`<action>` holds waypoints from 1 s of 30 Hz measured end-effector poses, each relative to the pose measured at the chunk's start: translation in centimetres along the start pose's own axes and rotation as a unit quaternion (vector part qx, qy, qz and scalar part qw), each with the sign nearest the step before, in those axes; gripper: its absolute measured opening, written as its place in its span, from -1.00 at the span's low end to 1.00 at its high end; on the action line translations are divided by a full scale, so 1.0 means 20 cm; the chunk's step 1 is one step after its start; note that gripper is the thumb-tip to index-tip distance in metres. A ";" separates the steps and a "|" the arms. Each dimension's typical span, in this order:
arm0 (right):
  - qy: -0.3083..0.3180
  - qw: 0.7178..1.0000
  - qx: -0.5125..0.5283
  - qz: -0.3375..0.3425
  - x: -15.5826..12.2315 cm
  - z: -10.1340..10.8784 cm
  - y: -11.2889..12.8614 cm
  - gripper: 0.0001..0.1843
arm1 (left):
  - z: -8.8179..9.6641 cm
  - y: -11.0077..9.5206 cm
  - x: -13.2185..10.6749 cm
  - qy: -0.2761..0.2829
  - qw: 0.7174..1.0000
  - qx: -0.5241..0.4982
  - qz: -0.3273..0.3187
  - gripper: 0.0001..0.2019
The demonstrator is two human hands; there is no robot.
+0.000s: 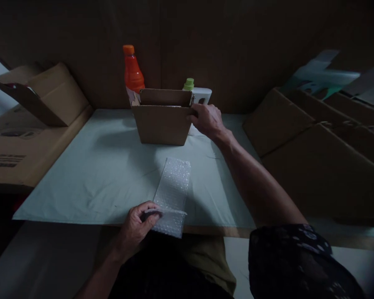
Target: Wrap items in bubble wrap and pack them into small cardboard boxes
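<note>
Near the table's front edge my left hand (139,222) pinches a strip of bubble wrap (173,182). The strip lies away from me on the pale green cloth, and its near end is folded up and hangs over the edge. My right hand (208,119) reaches forward and grips the right upper edge of a small open cardboard box (163,124). The box stands upright at the back of the table, and its inside is mostly hidden from me.
Behind the box stand an orange bottle (133,72) and a white bottle (202,93) with a green cap (189,84). Cardboard boxes (52,93) sit at the left. A large carton (324,158) with dividers holds several items on the right. Green cloth (112,166) covers the table.
</note>
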State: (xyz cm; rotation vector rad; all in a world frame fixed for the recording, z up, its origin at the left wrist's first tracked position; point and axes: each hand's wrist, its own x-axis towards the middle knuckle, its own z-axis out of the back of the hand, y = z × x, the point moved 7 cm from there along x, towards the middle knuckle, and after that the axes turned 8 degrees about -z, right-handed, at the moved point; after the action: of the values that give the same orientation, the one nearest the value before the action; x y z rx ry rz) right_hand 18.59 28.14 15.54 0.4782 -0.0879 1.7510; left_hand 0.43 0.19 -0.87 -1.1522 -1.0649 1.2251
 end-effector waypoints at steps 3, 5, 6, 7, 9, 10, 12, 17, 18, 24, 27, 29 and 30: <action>-0.006 1.000 0.001 -0.007 -0.04 0.01 0.00 -0.76 | -0.03 -0.02 -0.01 0.009 1.000 -0.001 -0.019 -0.78; -0.009 1.000 0.008 -0.015 -0.05 0.02 -0.01 -0.74 | -0.04 -0.02 -0.02 0.013 1.000 -0.003 -0.028 -0.78; -0.011 1.000 0.021 -0.016 -0.06 0.03 -0.02 -0.71 | -0.05 -0.03 -0.02 0.012 0.999 -0.004 -0.030 -0.78; -0.016 0.999 0.040 -0.016 -0.07 0.05 -0.03 -0.66 | -0.05 -0.03 -0.02 0.013 0.999 -0.005 -0.029 -0.79; -0.027 0.995 0.097 -0.010 -0.13 0.09 -0.04 -0.50 | -0.05 -0.03 -0.03 0.006 1.000 -0.005 -0.026 -0.79; -0.028 0.991 0.134 -0.002 -0.19 0.12 -0.04 -0.44 | -0.05 -0.04 -0.03 0.000 1.000 -0.004 -0.025 -0.80; 0.016 0.975 0.221 0.027 -0.38 0.13 -0.02 -0.44 | -0.03 -0.05 -0.03 -0.016 0.999 -0.003 -0.029 -0.80; 0.251 0.872 0.419 0.042 -1.06 -0.01 0.04 -0.44 | -0.03 -0.07 -0.03 -0.011 0.999 0.032 -0.030 -0.81; 0.274 0.860 0.429 0.035 -1.18 -0.05 0.04 -0.40 | -0.04 -0.06 -0.02 0.001 0.998 0.053 -0.035 -0.82; 0.111 0.949 0.295 0.005 -1.50 -0.13 0.01 -0.56 | -0.05 -0.04 0.02 -0.077 0.947 0.291 -0.109 -0.57; 0.063 0.968 0.230 0.077 -1.60 -0.12 0.12 -0.62 | -0.07 -0.01 0.04 -0.075 0.929 0.339 -0.130 -0.46; 0.082 0.965 0.205 0.143 -1.67 -0.15 0.21 -0.56 | -0.07 -0.01 0.04 -0.083 0.919 0.356 -0.150 -0.46; 0.089 0.963 0.194 0.167 -1.69 -0.17 0.25 -0.55 | -0.07 -0.02 0.03 -0.089 0.914 0.361 -0.161 -0.46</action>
State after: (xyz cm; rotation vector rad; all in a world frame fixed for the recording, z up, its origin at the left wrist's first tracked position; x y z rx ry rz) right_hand 18.19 -3.13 1.23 0.6131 0.3269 2.1475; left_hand 1.90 0.77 -0.59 -0.2860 -0.7759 1.3046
